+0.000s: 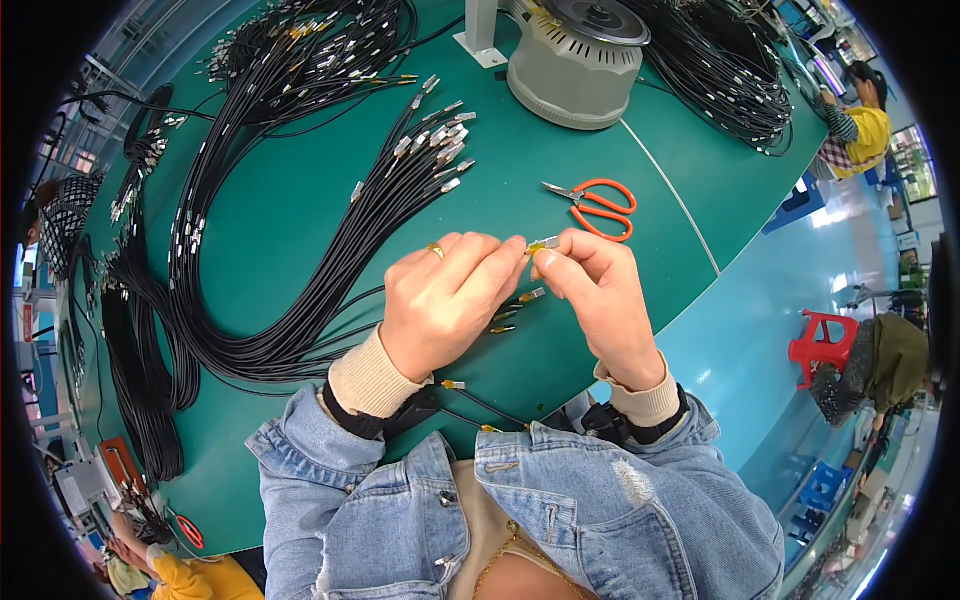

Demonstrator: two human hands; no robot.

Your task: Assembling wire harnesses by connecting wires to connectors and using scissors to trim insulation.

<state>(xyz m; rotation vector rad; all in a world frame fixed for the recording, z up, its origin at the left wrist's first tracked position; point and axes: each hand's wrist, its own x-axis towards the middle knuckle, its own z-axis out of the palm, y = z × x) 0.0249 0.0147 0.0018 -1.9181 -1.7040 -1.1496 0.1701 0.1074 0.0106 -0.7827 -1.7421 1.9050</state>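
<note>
Between my hands is a small metal cable connector [546,243] with a yellow band round it. My left hand [440,298], a ring on one finger, pinches its left end with thumb and fingertips; any cable behind it is hidden under the palm. From the other side, my right hand [606,300] grips the connector between thumb and index finger. Beneath and beside my left hand, a few loose cable ends with yellow-banded connectors [532,295] lie on the green table [480,185]. A thick bundle of black cables [330,270] curves to the left, its silver connectors fanned out beyond my hands.
Orange-handled scissors [605,208] lie just beyond my right hand. A round grey machine [570,85] stands at the far side by a white post [481,35]. More coiled black cables [725,80] lie far right. A red stool [822,345] stands on the floor; co-workers sit nearby.
</note>
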